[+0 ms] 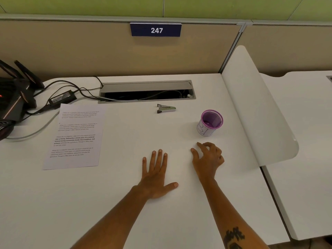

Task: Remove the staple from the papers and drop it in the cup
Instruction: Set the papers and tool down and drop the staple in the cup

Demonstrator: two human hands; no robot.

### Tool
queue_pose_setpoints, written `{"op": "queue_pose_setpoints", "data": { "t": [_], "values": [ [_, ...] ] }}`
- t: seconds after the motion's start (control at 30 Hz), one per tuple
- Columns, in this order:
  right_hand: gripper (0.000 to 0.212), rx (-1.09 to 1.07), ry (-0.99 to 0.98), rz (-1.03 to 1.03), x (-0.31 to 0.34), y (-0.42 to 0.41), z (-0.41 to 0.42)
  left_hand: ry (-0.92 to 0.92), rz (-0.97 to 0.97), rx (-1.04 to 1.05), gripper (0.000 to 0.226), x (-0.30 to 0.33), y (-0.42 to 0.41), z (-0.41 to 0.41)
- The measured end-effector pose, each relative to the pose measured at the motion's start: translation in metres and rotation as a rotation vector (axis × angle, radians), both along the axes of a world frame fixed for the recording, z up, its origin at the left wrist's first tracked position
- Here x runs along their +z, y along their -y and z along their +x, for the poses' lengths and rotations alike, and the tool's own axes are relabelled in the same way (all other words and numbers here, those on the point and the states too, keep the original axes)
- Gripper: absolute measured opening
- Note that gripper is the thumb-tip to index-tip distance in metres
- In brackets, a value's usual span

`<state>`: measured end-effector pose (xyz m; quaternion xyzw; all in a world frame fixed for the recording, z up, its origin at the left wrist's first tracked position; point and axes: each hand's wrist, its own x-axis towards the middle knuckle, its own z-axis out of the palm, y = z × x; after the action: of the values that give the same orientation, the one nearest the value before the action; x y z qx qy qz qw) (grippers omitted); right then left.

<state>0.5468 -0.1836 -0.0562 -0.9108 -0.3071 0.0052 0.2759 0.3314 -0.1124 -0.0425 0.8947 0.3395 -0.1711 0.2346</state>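
Nothing gripped yet: left hand (156,177) flat and spread on the white desk (125,203), right hand (208,159) loosely curled and empty near the purple mesh cup (211,123). Probably the opening step, calling for a reach to the small metal staple remover (166,108) lying crosswise, dark tips leftward. Printed white papers (77,135) far left, long axis running away from the body; staple too small to see.

The print on the papers (75,135) was too small and blurred to read, and no staple could be made out on them. The router (12,97) at the left was cut off by the frame's edge. Cables (143,97) vanished into the dark slot of the desk's cable tray (146,85). The forearm tattoo (233,238) ran off the bottom edge.
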Motion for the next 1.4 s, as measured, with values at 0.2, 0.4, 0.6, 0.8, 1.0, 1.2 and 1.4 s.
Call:
{"op": "queue_pose_setpoints", "data": {
  "t": [0.2, 0.4, 0.6, 0.8, 1.0, 1.2, 1.4],
  "values": [
    [0.023, -0.067, -0.003, 0.026, -0.002, -0.012, 0.000, 0.001, 0.001, 0.006, 0.120, 0.001, 0.000, 0.000],
    [0.015, -0.095, 0.045, 0.025, -0.003, -0.015, -0.001, 0.009, 0.000, 0.008, 0.120, -0.001, 0.001, 0.000],
    [0.008, -0.067, 0.106, 0.016, 0.001, -0.015, -0.003, -0.002, 0.010, 0.007, 0.120, 0.000, 0.000, 0.001],
    [0.009, -0.056, 0.152, -0.026, 0.006, -0.023, -0.005, 0.000, 0.002, 0.007, 0.120, 0.002, 0.000, 0.000],
    [0.016, -0.065, 0.160, -0.218, 0.008, -0.031, -0.007, -0.003, 0.006, 0.003, 0.121, 0.001, 0.000, 0.000],
    [0.013, 0.003, 0.175, -0.315, 0.006, -0.031, -0.003, -0.002, 0.005, 0.003, 0.121, 0.002, 0.000, 0.001],
    [0.019, 0.074, 0.148, -0.222, 0.015, -0.020, 0.008, -0.006, -0.006, 0.002, 0.121, 0.004, -0.001, 0.000]
  ]
}}
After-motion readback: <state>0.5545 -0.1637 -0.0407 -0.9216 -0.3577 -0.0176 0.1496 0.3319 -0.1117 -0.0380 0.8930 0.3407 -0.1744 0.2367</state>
